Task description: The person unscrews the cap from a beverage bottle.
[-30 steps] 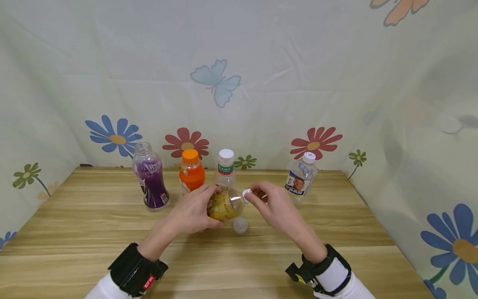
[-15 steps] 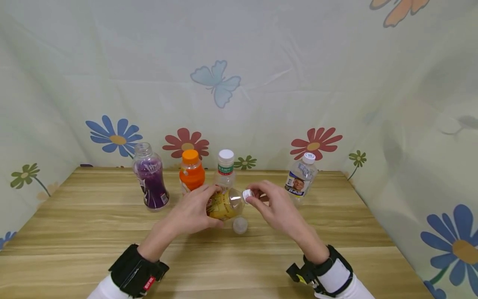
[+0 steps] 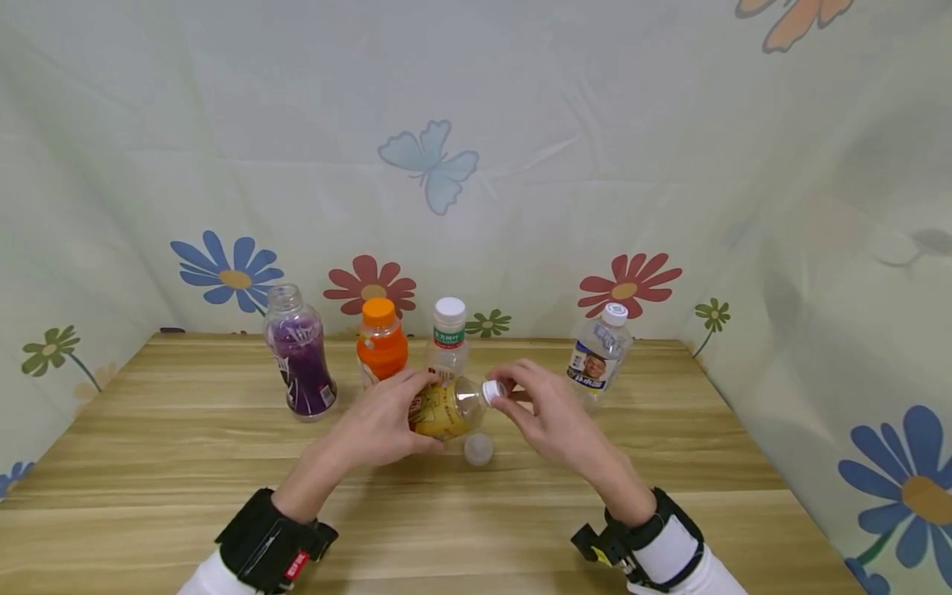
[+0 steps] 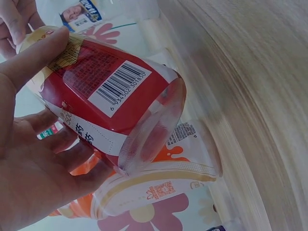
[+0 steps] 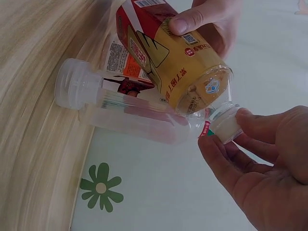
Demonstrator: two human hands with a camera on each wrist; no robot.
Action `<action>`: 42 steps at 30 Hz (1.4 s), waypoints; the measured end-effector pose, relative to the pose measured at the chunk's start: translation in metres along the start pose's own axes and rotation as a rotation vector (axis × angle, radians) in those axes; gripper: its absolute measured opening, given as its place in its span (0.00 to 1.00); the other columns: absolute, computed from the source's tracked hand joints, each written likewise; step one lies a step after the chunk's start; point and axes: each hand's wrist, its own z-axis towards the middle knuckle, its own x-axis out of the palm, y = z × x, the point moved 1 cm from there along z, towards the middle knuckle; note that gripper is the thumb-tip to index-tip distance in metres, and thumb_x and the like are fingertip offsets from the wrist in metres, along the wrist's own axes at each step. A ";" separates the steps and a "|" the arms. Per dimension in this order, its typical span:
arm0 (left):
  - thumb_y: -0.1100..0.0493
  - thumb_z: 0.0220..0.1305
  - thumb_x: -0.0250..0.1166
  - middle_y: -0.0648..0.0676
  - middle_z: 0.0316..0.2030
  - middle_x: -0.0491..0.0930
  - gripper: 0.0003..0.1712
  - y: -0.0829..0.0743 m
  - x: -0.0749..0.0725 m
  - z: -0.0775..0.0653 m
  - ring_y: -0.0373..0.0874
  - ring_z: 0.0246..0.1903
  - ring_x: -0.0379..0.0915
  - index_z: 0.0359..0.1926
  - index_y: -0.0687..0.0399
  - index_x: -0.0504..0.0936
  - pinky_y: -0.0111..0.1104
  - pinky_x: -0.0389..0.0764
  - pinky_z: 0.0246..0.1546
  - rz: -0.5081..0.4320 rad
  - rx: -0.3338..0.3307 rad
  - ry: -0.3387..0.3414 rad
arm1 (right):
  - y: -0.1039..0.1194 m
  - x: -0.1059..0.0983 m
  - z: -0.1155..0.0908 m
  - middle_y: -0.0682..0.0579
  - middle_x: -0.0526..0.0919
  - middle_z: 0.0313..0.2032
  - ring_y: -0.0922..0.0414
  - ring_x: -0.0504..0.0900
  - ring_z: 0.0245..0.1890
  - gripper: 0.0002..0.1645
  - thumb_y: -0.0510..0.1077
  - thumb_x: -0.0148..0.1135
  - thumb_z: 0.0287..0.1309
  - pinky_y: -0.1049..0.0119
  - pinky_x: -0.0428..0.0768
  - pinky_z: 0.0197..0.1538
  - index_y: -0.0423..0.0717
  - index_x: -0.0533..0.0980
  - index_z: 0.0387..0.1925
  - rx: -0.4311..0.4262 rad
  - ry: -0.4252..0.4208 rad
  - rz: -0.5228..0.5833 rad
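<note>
My left hand (image 3: 383, 421) grips a plastic drink bottle (image 3: 442, 411) with a red and yellow label. The bottle is tilted over sideways, its neck towards the right and its clear base facing the left wrist view. With thumb and fingertips, my right hand (image 3: 546, 413) pinches the white cap (image 5: 227, 126) at the bottle's mouth. Under the neck, a translucent cap (image 3: 478, 449) sits on the table. Just behind the held bottle stands a clear bottle (image 3: 449, 351) with a white cap and green and red label, its lower part hidden.
The wooden table (image 3: 461, 537) backs onto a flowered cloth (image 3: 521, 207). At the left stands a purple bottle (image 3: 303, 364) without a cap, beside an orange-capped bottle (image 3: 382, 347). Behind my right hand stands a clear bottle (image 3: 598, 355) with a portrait label.
My right fingertips have shifted slightly around the white cap, which shows a little more now. The bottle and my left hand stay almost in place.
</note>
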 end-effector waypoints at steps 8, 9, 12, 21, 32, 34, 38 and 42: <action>0.49 0.49 0.84 0.55 0.59 0.78 0.45 0.001 -0.003 0.000 0.50 0.54 0.76 0.66 0.56 0.75 0.50 0.77 0.59 -0.038 -0.026 0.021 | -0.002 0.000 0.000 0.49 0.83 0.47 0.54 0.84 0.48 0.17 0.35 0.69 0.64 0.60 0.85 0.49 0.37 0.78 0.54 -0.018 -0.018 0.002; 0.50 0.49 0.84 0.55 0.59 0.78 0.45 0.001 -0.003 0.000 0.50 0.54 0.75 0.66 0.56 0.75 0.50 0.77 0.59 -0.044 -0.030 0.024 | -0.002 -0.001 0.000 0.50 0.83 0.47 0.55 0.84 0.47 0.18 0.36 0.70 0.65 0.61 0.85 0.49 0.38 0.78 0.54 -0.006 -0.022 -0.002; 0.51 0.49 0.84 0.55 0.60 0.77 0.44 0.001 -0.004 -0.001 0.50 0.55 0.75 0.66 0.55 0.76 0.51 0.77 0.59 -0.054 -0.039 0.032 | -0.002 -0.002 -0.001 0.53 0.83 0.43 0.58 0.83 0.43 0.18 0.44 0.69 0.68 0.63 0.85 0.46 0.42 0.79 0.55 0.068 -0.039 -0.036; 0.53 0.48 0.85 0.55 0.61 0.77 0.44 -0.001 -0.002 -0.001 0.51 0.56 0.75 0.66 0.55 0.76 0.51 0.76 0.60 -0.051 -0.055 0.032 | -0.001 -0.002 0.000 0.60 0.83 0.30 0.62 0.80 0.30 0.13 0.53 0.65 0.71 0.65 0.80 0.31 0.48 0.83 0.41 0.250 -0.023 -0.091; 0.51 0.46 0.85 0.55 0.59 0.78 0.45 -0.003 -0.002 0.000 0.51 0.55 0.76 0.65 0.55 0.76 0.50 0.77 0.60 -0.005 -0.033 0.018 | -0.002 -0.003 -0.001 0.59 0.83 0.30 0.62 0.80 0.29 0.13 0.52 0.67 0.69 0.66 0.80 0.31 0.46 0.83 0.38 0.286 -0.002 -0.088; 0.51 0.46 0.85 0.55 0.59 0.78 0.45 -0.003 -0.001 0.000 0.50 0.55 0.76 0.65 0.55 0.76 0.50 0.77 0.60 -0.005 -0.029 0.017 | -0.002 -0.003 -0.001 0.58 0.83 0.30 0.63 0.80 0.30 0.13 0.52 0.67 0.69 0.65 0.80 0.32 0.46 0.83 0.38 0.282 -0.004 -0.081; 0.51 0.47 0.85 0.55 0.59 0.79 0.45 -0.002 -0.001 0.001 0.50 0.55 0.76 0.65 0.55 0.76 0.50 0.77 0.59 -0.008 -0.026 0.015 | -0.003 -0.003 -0.001 0.57 0.83 0.32 0.62 0.80 0.31 0.12 0.50 0.68 0.68 0.65 0.81 0.35 0.45 0.82 0.40 0.286 -0.011 -0.067; 0.51 0.46 0.85 0.55 0.58 0.79 0.45 -0.002 -0.001 0.002 0.50 0.54 0.76 0.65 0.54 0.76 0.50 0.78 0.58 -0.007 -0.024 0.007 | -0.002 -0.003 -0.001 0.56 0.83 0.34 0.62 0.81 0.34 0.11 0.48 0.68 0.68 0.65 0.83 0.39 0.44 0.81 0.42 0.279 -0.013 -0.058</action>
